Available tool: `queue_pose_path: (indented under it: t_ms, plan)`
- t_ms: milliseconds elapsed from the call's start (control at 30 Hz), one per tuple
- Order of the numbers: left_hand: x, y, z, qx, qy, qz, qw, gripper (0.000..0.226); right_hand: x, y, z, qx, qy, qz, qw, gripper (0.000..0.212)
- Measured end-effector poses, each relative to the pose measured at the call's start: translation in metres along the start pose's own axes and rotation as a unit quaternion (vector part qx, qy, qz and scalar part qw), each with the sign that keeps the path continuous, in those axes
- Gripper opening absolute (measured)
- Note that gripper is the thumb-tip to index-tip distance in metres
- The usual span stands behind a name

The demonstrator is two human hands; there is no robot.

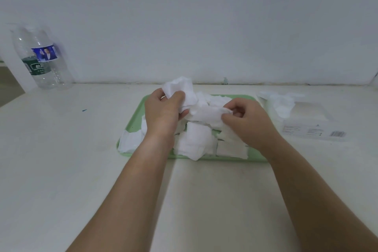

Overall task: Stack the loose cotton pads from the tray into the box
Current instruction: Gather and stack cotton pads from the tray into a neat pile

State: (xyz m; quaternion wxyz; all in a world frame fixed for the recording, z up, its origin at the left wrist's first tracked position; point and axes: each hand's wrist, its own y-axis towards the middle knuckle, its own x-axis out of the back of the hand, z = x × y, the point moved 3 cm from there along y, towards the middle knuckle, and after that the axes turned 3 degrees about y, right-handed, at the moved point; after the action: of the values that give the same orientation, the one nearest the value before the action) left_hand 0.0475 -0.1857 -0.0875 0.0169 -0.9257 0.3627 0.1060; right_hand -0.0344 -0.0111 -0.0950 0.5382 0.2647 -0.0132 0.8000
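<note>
A light green tray point(242, 159) lies in the middle of the white table, heaped with loose white cotton pads point(194, 141). My left hand point(163, 112) grips a bunch of pads point(181, 88) raised above the tray's far left part. My right hand point(247, 120) pinches the end of another pad point(206, 114) that stretches between the two hands. To the right of the tray lies a flat clear box point(311, 122) with some pads point(282, 102) bunched at its far left end.
Two clear plastic water bottles point(44, 57) stand at the far left by the wall. The white wall runs along the table's back edge. A darker opening shows at the left edge of the table.
</note>
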Motion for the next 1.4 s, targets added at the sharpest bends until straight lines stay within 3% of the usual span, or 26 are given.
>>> queue_pose_path:
  t_ms: [133, 400, 567, 733, 900, 1067, 1400]
  plan:
    - [-0.005, -0.004, 0.001, -0.001, 0.039, 0.032, 0.999, 0.016, 0.004, 0.001, -0.005, -0.042, 0.144, -0.036, 0.988, 0.014]
    - [-0.008, -0.005, 0.004, -0.013, 0.080, 0.052, 0.995, 0.013, 0.009, 0.000, -0.005, -0.112, 0.305, -0.062, 0.944, 0.015]
    - [-0.012, -0.010, 0.006, 0.001, 0.107, 0.106, 0.989, 0.012, 0.011, -0.002, 0.003, -0.071, 0.405, -0.047, 0.910, 0.021]
    - [-0.019, -0.017, 0.004, 0.012, 0.148, 0.206, 0.967, 0.016, 0.017, -0.004, 0.014, 0.039, 0.298, -0.082, 0.950, 0.016]
    - [-0.021, -0.023, 0.002, 0.006, 0.185, 0.269, 0.945, 0.014, 0.020, -0.003, 0.019, 0.120, 0.105, -0.107, 0.981, 0.022]
    - [-0.023, -0.027, -0.001, 0.021, 0.164, 0.297, 0.940, 0.023, 0.018, -0.006, 0.021, 0.161, -0.012, -0.117, 0.980, 0.020]
    - [-0.022, -0.025, 0.002, 0.020, 0.200, 0.310, 0.929, 0.024, 0.022, -0.005, 0.024, 0.201, -0.059, -0.130, 0.969, 0.016]
